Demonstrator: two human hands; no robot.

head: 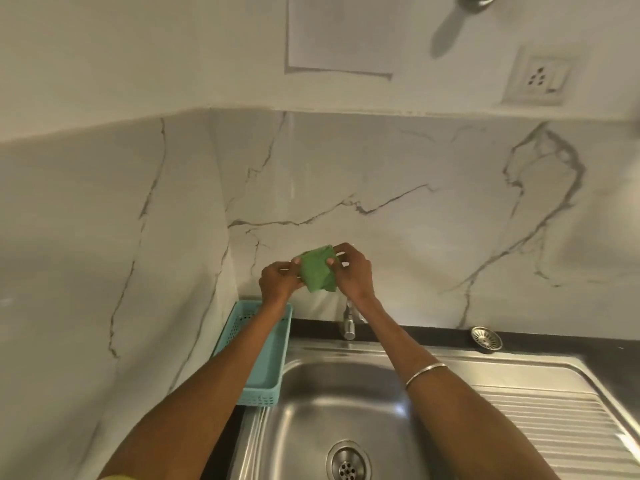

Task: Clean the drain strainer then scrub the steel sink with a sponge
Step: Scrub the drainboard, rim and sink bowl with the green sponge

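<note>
1. Two hands are raised in front of the marble wall, above the tap, and hold a green sponge (pixel 317 271) between them.
2. The left hand (pixel 278 282) grips the sponge's left edge; its fingers are curled in towards the palm, with a fingertip showing at the sponge's upper left corner.
3. The right hand (pixel 351 271) pinches the sponge's right side: the thumb presses on the near face, and the other fingers curl round the far side and over the top edge.
4. The sponge looks folded or bunched, with a lower corner hanging free beneath the hands.
5. A thin metal bangle (pixel 426 374) circles the right forearm, which crosses over the sink's far rim.
6. The steel sink (pixel 346 393) lies near and below the arms; its drain opening (pixel 348 465) shows at the near edge of the view, with small holes at its centre.
7. The drain strainer (pixel 486 337) rests on the dark counter (pixel 554 337) at the far right, beyond the ribbed draining board (pixel 547 420), well apart from the drain.
8. A chrome tap (pixel 349 322) stands at the far rim of the sink, just below the right wrist.
9. A turquoise plastic basket (pixel 266 368) sits to the left of the sink, in the corner of the walls, and the left forearm passes over it.
10. On the far wall, upper right, is a white socket plate (pixel 540 77), with a round metal fitting (pixel 476 1) cut off by the top edge of the view.
</note>
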